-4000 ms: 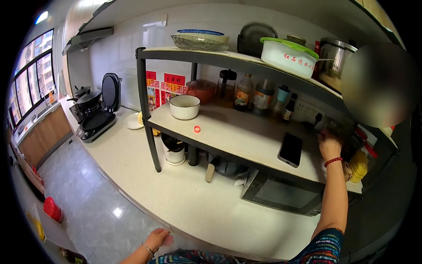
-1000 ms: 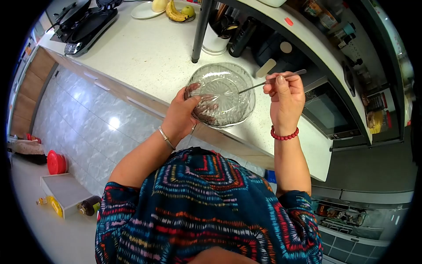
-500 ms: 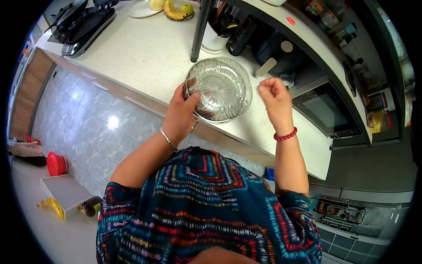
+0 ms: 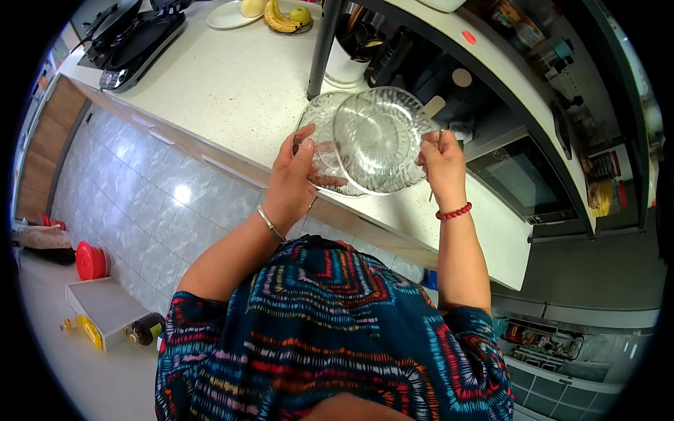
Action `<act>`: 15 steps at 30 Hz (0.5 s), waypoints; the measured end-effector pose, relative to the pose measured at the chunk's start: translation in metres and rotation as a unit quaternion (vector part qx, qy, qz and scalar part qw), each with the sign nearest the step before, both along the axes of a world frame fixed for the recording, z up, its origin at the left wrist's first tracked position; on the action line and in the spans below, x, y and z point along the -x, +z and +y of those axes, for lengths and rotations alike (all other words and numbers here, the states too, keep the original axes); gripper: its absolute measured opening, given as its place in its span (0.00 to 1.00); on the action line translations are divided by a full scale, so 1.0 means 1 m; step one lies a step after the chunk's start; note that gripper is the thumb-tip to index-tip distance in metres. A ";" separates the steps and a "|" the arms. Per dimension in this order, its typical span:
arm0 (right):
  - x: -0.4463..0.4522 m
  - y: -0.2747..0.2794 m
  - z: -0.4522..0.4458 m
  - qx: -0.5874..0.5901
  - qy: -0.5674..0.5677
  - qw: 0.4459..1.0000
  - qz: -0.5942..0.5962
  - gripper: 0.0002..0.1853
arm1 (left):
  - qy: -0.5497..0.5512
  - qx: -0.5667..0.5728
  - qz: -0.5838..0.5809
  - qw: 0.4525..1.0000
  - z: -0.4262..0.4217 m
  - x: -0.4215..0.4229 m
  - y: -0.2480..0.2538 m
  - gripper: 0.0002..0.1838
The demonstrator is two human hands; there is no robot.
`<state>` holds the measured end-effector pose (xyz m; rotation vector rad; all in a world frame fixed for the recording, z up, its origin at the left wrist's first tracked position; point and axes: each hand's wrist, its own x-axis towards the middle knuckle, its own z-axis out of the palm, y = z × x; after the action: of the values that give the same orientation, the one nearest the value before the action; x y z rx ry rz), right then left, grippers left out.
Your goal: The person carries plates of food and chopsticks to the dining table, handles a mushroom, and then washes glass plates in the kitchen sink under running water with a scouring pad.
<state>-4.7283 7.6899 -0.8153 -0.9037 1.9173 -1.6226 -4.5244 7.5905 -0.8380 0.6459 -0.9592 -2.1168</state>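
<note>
Head view: gripping, with the fingers of the left hand (image 4: 291,175), the left rim of one glass bowl (image 4: 319,116), thumb on the upper side, other fingers underneath (visible through the glass). Pinching, with the fingers of the right hand (image 4: 445,168), the right edge of a second glass bowl (image 4: 382,140), overlapping the first from above and shifted to its right. Touching or slightly apart: impossible to tell from this angle. Just below the right fingers, also a thin strip (image 4: 430,197), too small to identify.

Could slip from the right fingers, to judge from a pinch at one edge only, with the weight hanging to one side. Could then tilt and knock on the lower rim, with a chip as result. Could slide from the left fingers too, if wet (wetness not visible).

Further out, held near the front edge of the tabletop (image 4: 210,91), with hard floor tiles (image 4: 140,186) beyond; in case of a drop on this side, probably broken. Careful also with the pale handle (image 4: 435,105) and the dark shelf post (image 4: 325,52), near enough for a bump by a wide swing. Near the right hand, the microwave (image 4: 516,175), a possible obstacle. Well apart, and hardly in danger: bananas (image 4: 281,19).
</note>
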 end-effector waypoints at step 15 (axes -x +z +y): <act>-0.005 0.007 0.000 0.015 -0.056 0.981 -0.183 0.05 | -0.032 -0.037 0.147 0.988 -0.004 0.000 -0.008 0.24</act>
<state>-4.7234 7.6902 -0.8080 -0.4726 1.7144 -1.7447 -4.5247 7.5863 -0.8462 0.3274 -0.7505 -2.2358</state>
